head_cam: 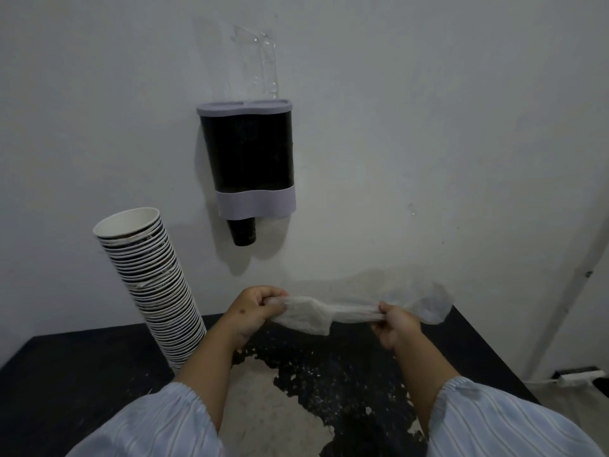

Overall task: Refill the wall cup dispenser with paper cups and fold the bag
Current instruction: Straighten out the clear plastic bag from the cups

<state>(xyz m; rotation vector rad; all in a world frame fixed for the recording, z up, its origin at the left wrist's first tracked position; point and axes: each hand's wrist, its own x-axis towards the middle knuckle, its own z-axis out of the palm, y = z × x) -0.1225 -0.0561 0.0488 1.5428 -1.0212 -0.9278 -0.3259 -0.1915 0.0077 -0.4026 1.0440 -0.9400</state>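
Head cam view: I've got the plastic bag [316, 313] stretched out between both hands, up in the air just above the dark surface [82, 374]. My left hand [253, 308] is curled tight around the bunched left end, and my right hand [397, 323] is pinching the other end between fingers and thumb. The bag is thin and see-through, twisted narrow in the middle, with a loose flap hanging down near the left hand and another bit ballooning out past the right hand.

The cup dispenser [248, 159] is on the wall straight ahead, black body with a grey lid and a grey band at the bottom, and one dark cup [242, 232] pokes out underneath. A tall stack of paper cups [155, 285] stands on the surface to the left, leaning a bit, well apart from the dispenser. The surface has a big worn patch [263, 407] where the dark coating has peeled.
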